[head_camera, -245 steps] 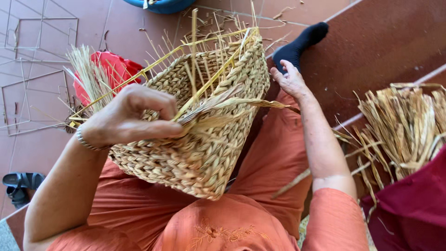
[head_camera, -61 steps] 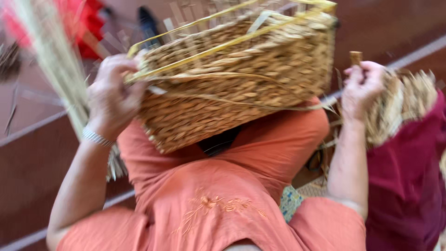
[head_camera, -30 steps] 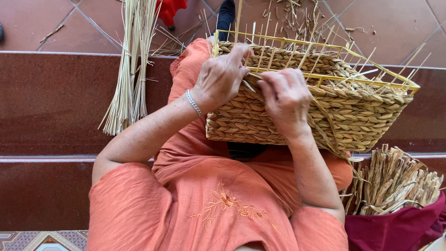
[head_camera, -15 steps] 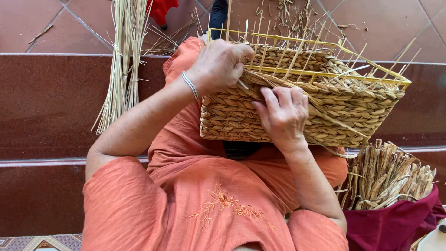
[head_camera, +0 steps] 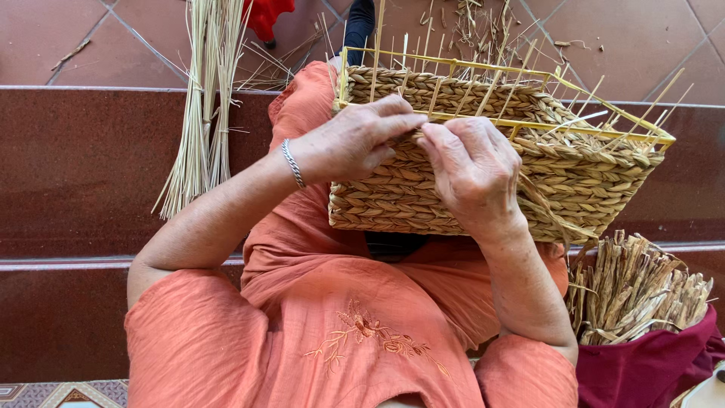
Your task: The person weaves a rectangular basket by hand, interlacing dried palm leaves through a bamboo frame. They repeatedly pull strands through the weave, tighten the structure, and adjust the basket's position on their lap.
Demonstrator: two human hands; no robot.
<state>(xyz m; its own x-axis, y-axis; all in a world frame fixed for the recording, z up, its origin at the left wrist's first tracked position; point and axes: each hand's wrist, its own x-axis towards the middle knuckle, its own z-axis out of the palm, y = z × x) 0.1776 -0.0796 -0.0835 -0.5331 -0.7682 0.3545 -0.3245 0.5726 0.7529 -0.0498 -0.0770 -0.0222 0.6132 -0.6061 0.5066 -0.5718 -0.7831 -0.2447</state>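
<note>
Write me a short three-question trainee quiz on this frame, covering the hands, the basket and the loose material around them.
1. True or false: both the left hand and the right hand rest on the woven basket.
2. Which wrist wears the silver bracelet? A) left B) right C) neither
3. Fill in: the bundle of thin pale straw leans against the dark red ____.

Key
1. True: the fingertips of both meet at the near wall, just under the yellow frame.
2. A.
3. Step. A second bundle of thicker dried stalks sits in maroon cloth beside the right arm.
</note>
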